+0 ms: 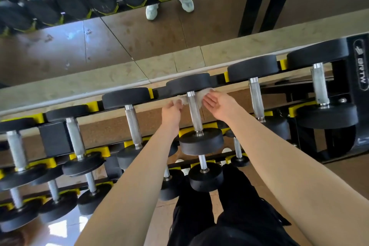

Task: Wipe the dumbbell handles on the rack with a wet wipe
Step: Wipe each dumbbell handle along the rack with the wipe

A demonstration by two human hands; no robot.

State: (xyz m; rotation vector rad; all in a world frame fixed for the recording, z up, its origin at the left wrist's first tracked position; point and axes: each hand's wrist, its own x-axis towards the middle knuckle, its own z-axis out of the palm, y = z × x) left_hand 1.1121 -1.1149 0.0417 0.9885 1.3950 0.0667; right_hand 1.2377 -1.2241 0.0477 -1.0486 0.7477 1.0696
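Note:
A black dumbbell with a silver knurled handle [194, 113] lies on the top tier of the rack [283, 65], in the middle of the view. A white wet wipe [203, 94] is looped behind the far end of that handle. My left hand [172, 111] pinches the wipe's left end, just left of the handle. My right hand [216, 105] is on the handle's right side, palm up, its fingers at the wipe's right end.
More dumbbells with silver handles [134, 124] [256, 99] lie on both sides on yellow cradles, and lower tiers hold several more. A mirror [139, 32] behind the rack reflects dumbbells and white shoes. My dark trousers [199, 215] are below.

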